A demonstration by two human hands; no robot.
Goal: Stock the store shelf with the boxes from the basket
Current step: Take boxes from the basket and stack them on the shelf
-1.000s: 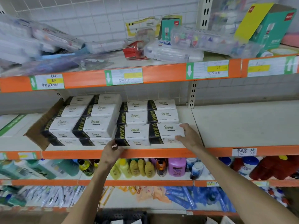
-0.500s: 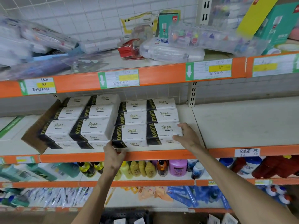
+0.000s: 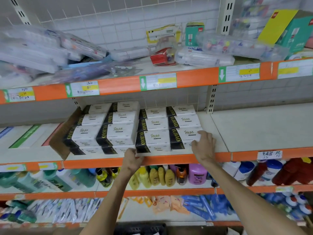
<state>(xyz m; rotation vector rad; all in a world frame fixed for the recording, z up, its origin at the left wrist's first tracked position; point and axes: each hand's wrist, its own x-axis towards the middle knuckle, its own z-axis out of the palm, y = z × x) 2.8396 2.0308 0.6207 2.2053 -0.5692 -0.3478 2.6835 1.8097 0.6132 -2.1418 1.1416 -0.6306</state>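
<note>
White boxes with black ends [image 3: 153, 139] lie in rows on the middle shelf [image 3: 220, 131], stacked two high on the left. My left hand [image 3: 133, 158] curls around the lower left corner of the front box at the shelf's lip. My right hand [image 3: 203, 145] lies on the right side and top of the neighbouring front box [image 3: 186, 134], fingers spread over it. The two front boxes sit between my hands. The dark basket [image 3: 140, 228] shows only its rim at the bottom edge.
A brown cardboard flap [image 3: 62, 138] leans left of the boxes. Bare shelf board stretches to the right of them. Clear plastic cases [image 3: 203, 56] crowd the upper shelf, and bottles [image 3: 197, 173] fill the shelf below.
Both hands stay on the same two front boxes. My left hand has closed a little tighter on the corner. The view has shifted slightly.
</note>
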